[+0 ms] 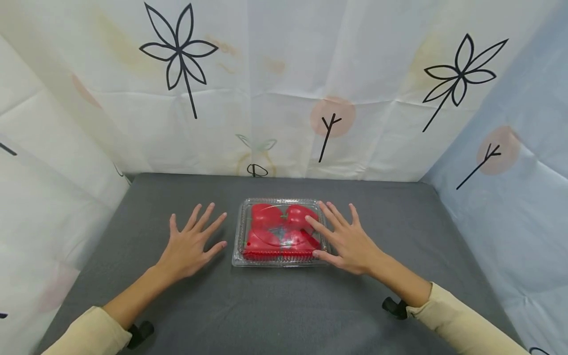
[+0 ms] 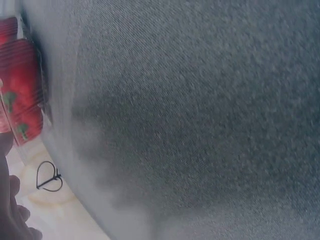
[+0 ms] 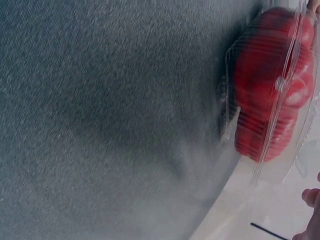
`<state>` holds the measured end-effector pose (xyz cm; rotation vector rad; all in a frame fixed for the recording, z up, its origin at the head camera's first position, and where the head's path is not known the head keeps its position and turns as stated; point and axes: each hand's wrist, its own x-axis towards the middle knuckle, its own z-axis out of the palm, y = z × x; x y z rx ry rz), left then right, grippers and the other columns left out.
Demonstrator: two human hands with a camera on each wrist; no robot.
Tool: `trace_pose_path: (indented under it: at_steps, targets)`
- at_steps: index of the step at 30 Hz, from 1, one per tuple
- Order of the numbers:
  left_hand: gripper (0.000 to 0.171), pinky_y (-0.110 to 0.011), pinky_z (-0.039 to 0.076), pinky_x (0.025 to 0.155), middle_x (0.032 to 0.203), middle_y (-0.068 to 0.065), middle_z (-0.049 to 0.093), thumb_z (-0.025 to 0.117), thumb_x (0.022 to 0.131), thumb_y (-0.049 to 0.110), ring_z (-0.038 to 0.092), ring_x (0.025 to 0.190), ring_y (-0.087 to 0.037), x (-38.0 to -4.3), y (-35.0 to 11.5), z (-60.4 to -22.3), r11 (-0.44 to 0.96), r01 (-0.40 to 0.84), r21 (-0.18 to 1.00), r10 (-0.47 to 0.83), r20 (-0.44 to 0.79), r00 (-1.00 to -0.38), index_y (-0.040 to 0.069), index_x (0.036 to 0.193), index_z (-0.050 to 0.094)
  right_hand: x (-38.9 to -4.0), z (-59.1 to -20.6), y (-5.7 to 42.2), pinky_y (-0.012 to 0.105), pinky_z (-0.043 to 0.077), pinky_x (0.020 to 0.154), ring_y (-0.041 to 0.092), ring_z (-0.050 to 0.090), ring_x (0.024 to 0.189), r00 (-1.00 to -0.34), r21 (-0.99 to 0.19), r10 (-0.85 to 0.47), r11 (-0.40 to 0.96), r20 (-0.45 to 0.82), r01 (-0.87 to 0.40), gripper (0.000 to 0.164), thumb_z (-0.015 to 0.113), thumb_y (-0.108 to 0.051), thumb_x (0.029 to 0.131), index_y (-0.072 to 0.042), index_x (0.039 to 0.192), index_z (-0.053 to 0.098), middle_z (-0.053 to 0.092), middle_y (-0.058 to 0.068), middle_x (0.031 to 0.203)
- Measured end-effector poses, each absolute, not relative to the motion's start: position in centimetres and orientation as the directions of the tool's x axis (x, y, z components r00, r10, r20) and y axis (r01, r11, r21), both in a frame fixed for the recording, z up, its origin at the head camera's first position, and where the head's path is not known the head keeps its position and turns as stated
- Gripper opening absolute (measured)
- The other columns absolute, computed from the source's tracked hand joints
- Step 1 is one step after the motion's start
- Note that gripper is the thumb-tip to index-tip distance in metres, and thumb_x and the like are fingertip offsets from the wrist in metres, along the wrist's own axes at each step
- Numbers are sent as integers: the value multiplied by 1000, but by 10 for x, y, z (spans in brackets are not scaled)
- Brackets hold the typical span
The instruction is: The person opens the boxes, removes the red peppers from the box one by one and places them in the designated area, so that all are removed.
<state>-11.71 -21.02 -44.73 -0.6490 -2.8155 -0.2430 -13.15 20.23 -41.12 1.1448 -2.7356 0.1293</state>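
A clear lidded plastic container [image 1: 277, 263] lies on the grey table, with several red bell peppers [image 1: 266, 217] inside it. To its left, my left hand [image 1: 186, 251] hovers with fingers spread and nothing in it. My right hand [image 1: 352, 246] is at the container's right side, fingers spread, its fingertips overlapping the lid's edge in the head view. In the left wrist view, green stems show on the peppers [image 2: 22, 80]. The ribbed side of the container [image 3: 272, 115] fills the right of the right wrist view, and a few of my right fingertips [image 3: 311, 197] appear below it.
The grey tabletop [image 1: 275, 310] ends at a white patterned cloth [image 1: 275, 123] behind. More cloth hangs on the left [image 1: 40, 172] and right [image 1: 528, 207] sides. Dark wrist cameras sit under both sleeves [image 1: 461, 320].
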Motion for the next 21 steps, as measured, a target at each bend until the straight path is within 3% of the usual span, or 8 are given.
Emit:
trace_pose_path:
  at_steps: [5, 9, 15, 21]
  targets:
    - [71, -84, 12, 100, 161, -15, 27, 63, 93, 47, 26, 144, -45, -114, -205, -447, 881, 427, 206, 393, 187, -901, 20, 153, 38, -130, -413, 195, 74, 10, 111, 36, 18, 149, -645, -9, -744, 654, 177, -757, 81, 59, -57, 91, -24, 158, 27, 19, 16, 163]
    - [70, -84, 12, 100, 161, -16, 28, 62, 95, 45, 29, 142, -47, -111, -202, -447, 873, 396, 284, 379, 116, -918, 19, 154, 37, -130, -417, 190, 71, 18, 111, 32, 23, 148, -571, -11, -800, 579, 182, -815, 79, 63, -53, 92, -25, 157, 28, 27, 17, 160]
    - [71, -82, 12, 102, 159, -17, 31, 63, 95, 44, 36, 139, -47, -109, -201, -449, 842, 400, 363, 403, 70, -913, 18, 155, 35, -129, -420, 179, 68, 30, 108, 30, 35, 142, -464, -7, -856, 475, 226, -880, 83, 77, -42, 84, -21, 154, 36, 36, 17, 155]
    - [73, -81, 19, 101, 156, -18, 36, 64, 95, 40, 42, 137, -40, -107, -199, -452, 790, 399, 466, 427, 48, -903, 14, 155, 33, -128, -423, 169, 63, 35, 108, 32, 37, 140, -388, 33, -889, 408, 243, -913, 83, 82, -36, 81, -20, 151, 41, 39, 18, 153]
